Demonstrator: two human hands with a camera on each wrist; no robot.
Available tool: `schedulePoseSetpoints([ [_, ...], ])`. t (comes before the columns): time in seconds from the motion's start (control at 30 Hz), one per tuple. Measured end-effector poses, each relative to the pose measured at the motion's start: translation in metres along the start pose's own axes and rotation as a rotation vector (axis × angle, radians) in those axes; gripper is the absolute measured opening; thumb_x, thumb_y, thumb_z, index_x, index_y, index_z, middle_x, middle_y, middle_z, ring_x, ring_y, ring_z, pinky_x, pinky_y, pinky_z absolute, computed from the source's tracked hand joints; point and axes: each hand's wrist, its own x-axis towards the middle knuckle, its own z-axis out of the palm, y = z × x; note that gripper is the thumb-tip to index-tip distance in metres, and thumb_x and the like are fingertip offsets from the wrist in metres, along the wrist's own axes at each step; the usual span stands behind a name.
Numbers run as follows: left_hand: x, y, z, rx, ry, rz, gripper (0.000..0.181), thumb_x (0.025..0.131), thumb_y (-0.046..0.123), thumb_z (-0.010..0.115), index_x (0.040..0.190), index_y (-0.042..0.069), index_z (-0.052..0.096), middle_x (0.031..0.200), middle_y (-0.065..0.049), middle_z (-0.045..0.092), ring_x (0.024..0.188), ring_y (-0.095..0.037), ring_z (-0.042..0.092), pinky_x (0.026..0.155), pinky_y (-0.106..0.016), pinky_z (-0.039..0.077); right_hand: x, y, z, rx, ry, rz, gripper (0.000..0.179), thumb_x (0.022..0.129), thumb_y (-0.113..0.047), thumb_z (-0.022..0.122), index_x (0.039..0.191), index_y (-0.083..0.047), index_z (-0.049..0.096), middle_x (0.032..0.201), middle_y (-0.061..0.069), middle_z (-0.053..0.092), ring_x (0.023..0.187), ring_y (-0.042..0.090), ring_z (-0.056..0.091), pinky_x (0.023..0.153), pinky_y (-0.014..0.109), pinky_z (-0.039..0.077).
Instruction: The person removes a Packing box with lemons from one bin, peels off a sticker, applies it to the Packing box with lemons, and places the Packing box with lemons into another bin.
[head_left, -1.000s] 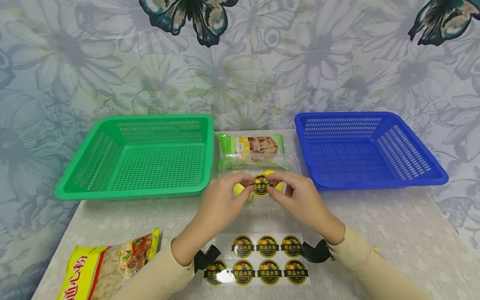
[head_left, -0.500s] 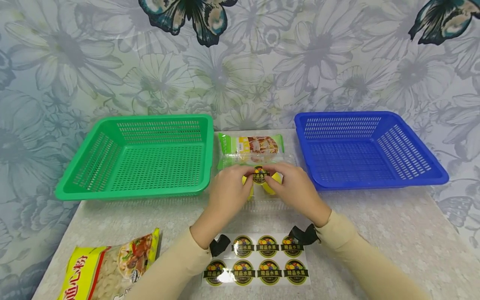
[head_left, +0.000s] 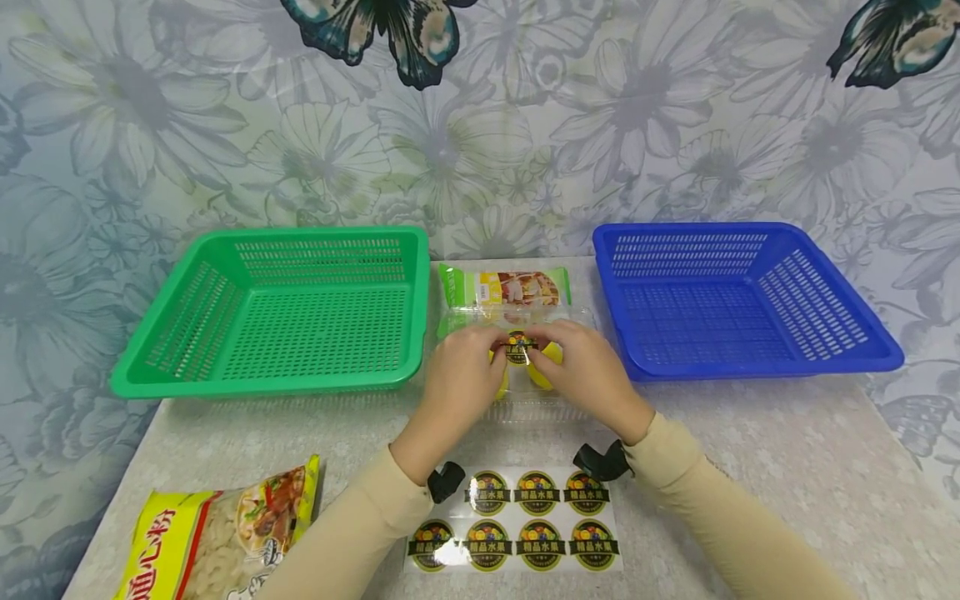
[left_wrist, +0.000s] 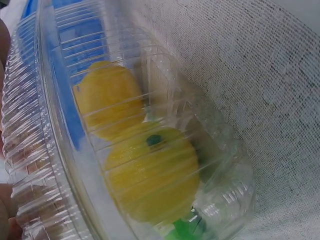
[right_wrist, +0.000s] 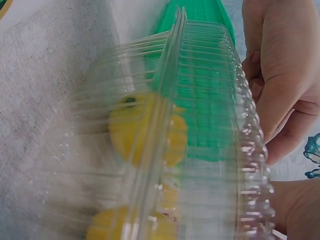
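My left hand (head_left: 467,367) and my right hand (head_left: 591,367) meet above a clear plastic clamshell box (head_left: 542,410). Thumbs and forefingers pinch the two sides of a round black-and-gold fruit sticker (head_left: 517,350) at the box's lid; whether its back touches the plastic I cannot tell. Through the lid, yellow lemon-like fruits (head_left: 543,375) show inside. The left wrist view has one such yellow fruit (left_wrist: 152,175) with a dark green spot behind the ribbed lid. In the right wrist view the lid (right_wrist: 210,100) is ribbed too, and the sticker is out of sight.
A sheet of matching stickers (head_left: 517,521) lies in front of the box. Behind it is a green food packet (head_left: 517,287). A green basket (head_left: 300,387) stands left, a blue basket (head_left: 757,367) right. At front left lies a pasta bag (head_left: 217,533).
Both hands have moved away from me over the box, carrying the sticker a little farther back on the lid. In the last half second they have shifted only slightly.
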Motion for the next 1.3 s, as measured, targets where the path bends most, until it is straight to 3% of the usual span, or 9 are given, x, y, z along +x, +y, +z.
schedulePoseSetpoints([
  [0.6, 0.0005, -0.0009, 0.0036, 0.044, -0.018, 0.015, 0.009, 0.090, 0.010, 0.070, 0.096, 0.009, 0.077, 0.091, -0.004, 0.076, 0.080, -0.022, 0.071, 0.067, -0.037, 0.058, 0.0006, 0.0012, 0.0021, -0.021, -0.019, -0.011, 0.024, 0.091, -0.019, 0.071, 0.115, -0.015, 0.074, 0.093, 0.000, 0.066, 0.058, 0.013, 0.043, 0.052, 0.027, 0.037],
  [0.87, 0.0013, 0.0002, 0.0050, 0.053, -0.022, -0.015, 0.008, 0.090, 0.014, 0.072, 0.094, 0.010, 0.078, 0.090, -0.004, 0.076, 0.079, -0.023, 0.072, 0.065, -0.039, 0.057, 0.0006, 0.0019, 0.0014, -0.027, -0.010, 0.004, 0.024, 0.091, -0.023, 0.072, 0.112, -0.013, 0.076, 0.095, 0.003, 0.064, 0.072, 0.017, 0.055, 0.060, 0.028, 0.043],
  [1.3, -0.0006, -0.0019, 0.0064, 0.075, -0.034, 0.003, 0.010, 0.091, 0.017, 0.072, 0.094, 0.010, 0.079, 0.089, -0.007, 0.071, 0.075, -0.023, 0.068, 0.063, -0.039, 0.056, 0.0003, 0.0051, 0.0013, -0.014, -0.019, -0.011, 0.023, 0.092, -0.023, 0.072, 0.112, -0.013, 0.077, 0.090, 0.002, 0.062, 0.069, 0.016, 0.050, 0.058, 0.028, 0.041],
])
